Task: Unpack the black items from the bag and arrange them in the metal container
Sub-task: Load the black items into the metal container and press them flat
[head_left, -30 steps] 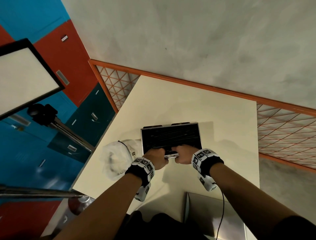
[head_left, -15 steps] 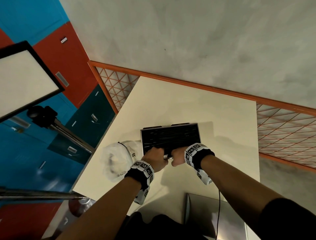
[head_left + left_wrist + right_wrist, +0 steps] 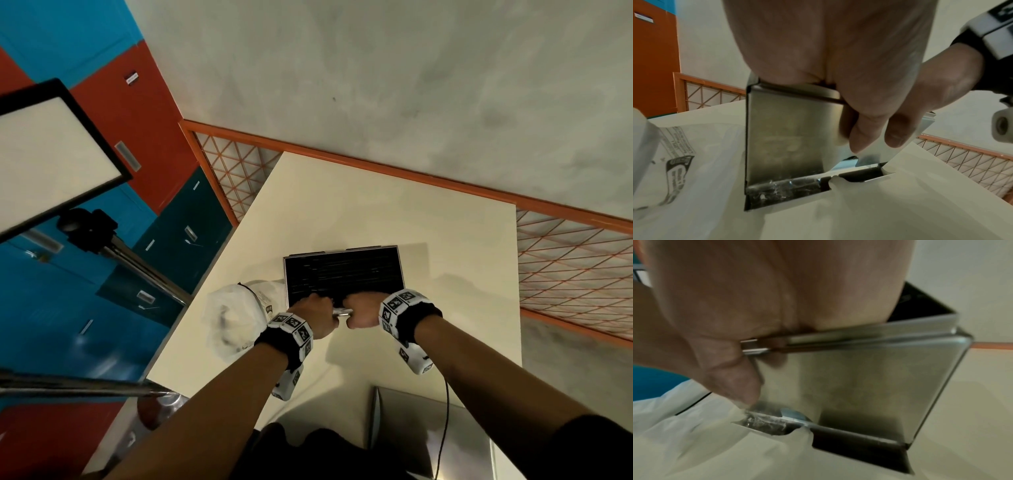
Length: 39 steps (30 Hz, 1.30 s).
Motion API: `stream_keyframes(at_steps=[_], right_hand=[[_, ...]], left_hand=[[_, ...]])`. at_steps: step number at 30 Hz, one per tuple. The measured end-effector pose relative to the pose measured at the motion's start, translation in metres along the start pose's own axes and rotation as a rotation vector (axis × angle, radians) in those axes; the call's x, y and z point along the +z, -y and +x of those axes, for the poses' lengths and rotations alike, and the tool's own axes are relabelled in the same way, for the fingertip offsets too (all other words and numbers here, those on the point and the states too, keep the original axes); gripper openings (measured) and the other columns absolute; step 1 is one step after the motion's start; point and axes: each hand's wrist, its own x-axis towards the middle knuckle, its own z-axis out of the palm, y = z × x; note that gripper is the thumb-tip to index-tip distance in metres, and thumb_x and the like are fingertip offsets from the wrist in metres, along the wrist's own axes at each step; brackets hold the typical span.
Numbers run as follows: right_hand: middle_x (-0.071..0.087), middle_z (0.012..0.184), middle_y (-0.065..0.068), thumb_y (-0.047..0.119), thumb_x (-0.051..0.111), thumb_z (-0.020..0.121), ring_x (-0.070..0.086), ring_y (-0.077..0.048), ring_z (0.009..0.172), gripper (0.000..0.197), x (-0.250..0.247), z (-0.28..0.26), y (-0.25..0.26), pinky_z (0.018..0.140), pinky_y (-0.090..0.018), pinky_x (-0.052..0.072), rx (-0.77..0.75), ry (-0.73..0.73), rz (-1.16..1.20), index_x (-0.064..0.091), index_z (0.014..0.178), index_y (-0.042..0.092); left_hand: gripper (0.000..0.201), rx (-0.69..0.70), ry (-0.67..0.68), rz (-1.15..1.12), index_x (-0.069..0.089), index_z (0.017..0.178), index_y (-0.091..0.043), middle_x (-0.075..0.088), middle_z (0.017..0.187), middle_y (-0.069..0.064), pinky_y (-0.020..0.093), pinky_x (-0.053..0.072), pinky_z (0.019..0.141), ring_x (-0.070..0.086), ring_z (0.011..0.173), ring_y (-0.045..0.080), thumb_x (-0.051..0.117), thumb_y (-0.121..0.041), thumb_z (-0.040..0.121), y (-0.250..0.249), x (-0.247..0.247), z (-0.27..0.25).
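While both hands, left hand [image 3: 313, 313] and right hand [image 3: 363, 310], clamp the near rim of the metal container [image 3: 342, 270] on the surface [image 3: 376, 205] beside the bag [image 3: 236, 318], any repositioning should be level and evenly gripped to keep the black items [image 3: 346, 274] settled.

left hand [image 3: 313, 313]: fingers curled, gripping | right hand [image 3: 363, 310]: fingers curled, gripping | forearms extended forward

A cream tabletop [image 3: 376, 212] stands on a grey concrete floor [image 3: 376, 68]. Orange-framed lattice panels [image 3: 565, 270] border it; blue and red lockers [image 3: 144, 113] stand beyond its left edge.
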Motion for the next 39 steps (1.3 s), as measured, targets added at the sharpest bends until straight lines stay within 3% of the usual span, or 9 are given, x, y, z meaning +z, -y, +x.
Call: stream_keyframes(at_steps=[3, 13, 20, 25, 29, 32, 35, 37, 39], right_hand=[[0.067, 0.109, -0.012, 0.017, 0.058, 0.085, 0.062, -0.031, 0.098, 0.029, -0.002, 0.000, -0.001, 0.076, -0.030, 0.046, -0.010, -0.055, -0.005, 0.065, 0.113, 0.009], [0.068, 0.108, -0.010, 0.018, 0.057, 0.083, 0.063, -0.030, 0.098, 0.029, -0.010, -0.002, -0.003, 0.078, -0.031, 0.048, -0.014, -0.088, -0.002, 0.067, 0.109, 0.012], [0.058, 0.074, 0.000, 0.023, 0.054, 0.082, 0.064, -0.028, 0.076, 0.007, -0.022, -0.004, -0.006, 0.068, -0.035, 0.055, 0.053, -0.087, -0.005, 0.060, 0.078, 0.024], [0.060, 0.080, 0.000, 0.029, 0.054, 0.085, 0.064, -0.028, 0.079, 0.006, -0.026, -0.010, -0.012, 0.069, -0.036, 0.054, 0.019, -0.175, -0.026, 0.055, 0.079, 0.028], [0.066, 0.094, -0.005, 0.035, 0.053, 0.086, 0.065, -0.029, 0.084, 0.022, -0.023, -0.012, -0.016, 0.072, -0.035, 0.053, 0.017, -0.193, -0.023, 0.063, 0.105, 0.028], [0.067, 0.098, -0.007, 0.035, 0.051, 0.086, 0.064, -0.030, 0.083, 0.031, -0.021, -0.012, -0.013, 0.072, -0.035, 0.053, 0.014, -0.216, -0.065, 0.062, 0.114, 0.028], [0.067, 0.102, -0.008, 0.035, 0.050, 0.085, 0.065, -0.031, 0.087, 0.037, -0.021, -0.011, -0.007, 0.075, -0.037, 0.054, 0.007, -0.234, -0.079, 0.061, 0.120, 0.029], [0.068, 0.106, -0.007, 0.036, 0.050, 0.084, 0.066, -0.031, 0.090, 0.041, -0.020, -0.010, -0.005, 0.078, -0.039, 0.055, 0.005, -0.241, -0.075, 0.060, 0.123, 0.029], [0.068, 0.108, -0.006, 0.035, 0.051, 0.084, 0.065, -0.031, 0.093, 0.042, -0.019, -0.011, -0.005, 0.079, -0.038, 0.054, -0.003, -0.253, -0.073, 0.059, 0.124, 0.029]], left_hand=[[0.043, -0.012, 0.012, 0.036, 0.060, 0.129, -0.014, 0.060, 0.128, 0.017, 0.041, 0.050, 0.096, 0.061, 0.116, 0.038, 0.056, -0.038, 0.093, -0.001, -0.004, 0.001], [0.037, -0.003, -0.107, 0.155, 0.065, 0.120, -0.018, 0.065, 0.120, 0.013, 0.040, 0.051, 0.091, 0.064, 0.110, 0.037, 0.057, -0.040, 0.091, -0.006, -0.009, -0.004], [0.031, 0.121, -0.150, 0.231, 0.068, 0.102, -0.016, 0.070, 0.101, 0.010, 0.035, 0.051, 0.077, 0.068, 0.092, 0.035, 0.055, -0.042, 0.091, 0.002, -0.024, -0.001], [0.017, 0.251, -0.183, 0.049, 0.061, 0.090, -0.025, 0.070, 0.091, 0.001, 0.033, 0.051, 0.068, 0.068, 0.085, 0.028, 0.058, -0.042, 0.091, 0.008, -0.034, -0.001], [0.008, 0.385, -0.440, -0.287, 0.062, 0.100, -0.023, 0.063, 0.091, -0.009, 0.037, 0.053, 0.072, 0.059, 0.079, 0.012, 0.059, -0.027, 0.094, 0.008, -0.045, -0.007], [0.021, 0.401, -0.644, -0.158, 0.053, 0.111, -0.022, 0.049, 0.110, -0.007, 0.031, 0.052, 0.064, 0.055, 0.085, 0.013, 0.060, -0.019, 0.092, -0.002, -0.063, -0.010], [0.048, 0.444, -0.675, 0.125, 0.053, 0.128, -0.022, 0.045, 0.128, -0.001, 0.035, 0.049, 0.088, 0.049, 0.111, 0.021, 0.064, -0.015, 0.082, -0.012, -0.078, -0.004], [0.054, 0.448, -0.557, 0.291, 0.051, 0.137, -0.024, 0.047, 0.136, 0.000, 0.047, 0.037, 0.108, 0.044, 0.127, 0.024, 0.063, -0.022, 0.085, -0.014, -0.081, 0.006], [0.049, 0.384, -0.359, 0.377, 0.047, 0.144, -0.028, 0.051, 0.134, -0.001, 0.057, 0.021, 0.117, 0.042, 0.131, 0.024, 0.056, -0.032, 0.096, -0.015, -0.079, 0.015]])
